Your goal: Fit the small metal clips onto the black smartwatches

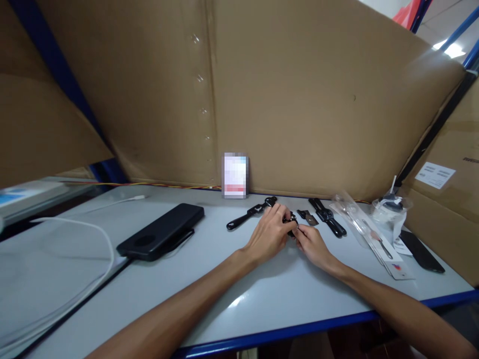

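Note:
My left hand (pixel 272 227) and my right hand (pixel 313 243) meet over the middle of the table, fingers closed around a small black part (pixel 287 219). Fingers cover most of that part, so its kind cannot be made out. Just left of my left hand lies a black two-handled tool (pixel 241 220) shaped like a spokeshave, its far end close behind the hand. Beyond my right hand rest a small black piece and a flat brownish plate (pixel 311 218). A second black tool of the spokeshave shape (pixel 327 217) lies to the right of them.
A black power bank (pixel 160 232) and white cable (pixel 112 244) lie on the left. At the back a lit, blurred screen (pixel 235 175) leans on cardboard. Clear packaging with a card (pixel 396 267), a wrapped cup (pixel 391 212) and a dark phone-like slab (pixel 422 252) stand right.

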Tool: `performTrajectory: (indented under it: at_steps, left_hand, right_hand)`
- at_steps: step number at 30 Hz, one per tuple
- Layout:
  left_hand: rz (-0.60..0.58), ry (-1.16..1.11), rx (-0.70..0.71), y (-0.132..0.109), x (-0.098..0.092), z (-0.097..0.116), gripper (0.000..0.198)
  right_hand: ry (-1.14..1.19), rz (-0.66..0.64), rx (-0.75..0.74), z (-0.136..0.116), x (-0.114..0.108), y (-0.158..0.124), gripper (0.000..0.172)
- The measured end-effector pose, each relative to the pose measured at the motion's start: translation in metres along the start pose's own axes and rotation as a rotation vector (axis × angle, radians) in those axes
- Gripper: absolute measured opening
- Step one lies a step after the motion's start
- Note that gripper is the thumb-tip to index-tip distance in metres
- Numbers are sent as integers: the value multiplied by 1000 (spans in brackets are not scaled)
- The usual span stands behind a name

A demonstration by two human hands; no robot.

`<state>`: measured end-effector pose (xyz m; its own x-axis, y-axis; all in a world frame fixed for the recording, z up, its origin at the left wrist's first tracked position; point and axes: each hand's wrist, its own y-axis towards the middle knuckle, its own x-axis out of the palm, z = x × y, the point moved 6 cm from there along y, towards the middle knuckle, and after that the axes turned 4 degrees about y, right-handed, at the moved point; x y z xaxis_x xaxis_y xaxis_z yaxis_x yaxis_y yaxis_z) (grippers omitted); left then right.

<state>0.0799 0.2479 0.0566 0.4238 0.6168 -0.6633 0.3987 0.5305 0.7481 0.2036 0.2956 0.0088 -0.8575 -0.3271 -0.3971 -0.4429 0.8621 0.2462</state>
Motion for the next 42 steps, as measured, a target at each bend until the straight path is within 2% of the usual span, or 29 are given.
performTrajectory:
  at_steps: [2, 7, 14, 30, 42]
  left_hand:
    - [17, -29, -22, 0, -1, -1, 32]
    - [54, -4, -173, 0, -3, -7, 13]
    - [13, 47, -191, 0, -1, -7, 10]
    - [24, 84, -137, 1, -1, -3, 7]
    - [20, 40, -39, 0, -1, 0, 17]
  right_hand:
    - [11, -3, 6, 1, 0, 0, 47]
    - [29, -1, 22, 2, 0, 0, 47]
    - [28, -7, 18, 0, 1, 0, 45]
    - [40, -1, 21, -1, 0, -1, 45]
    - [36, -1, 26, -2, -1, -1, 43]
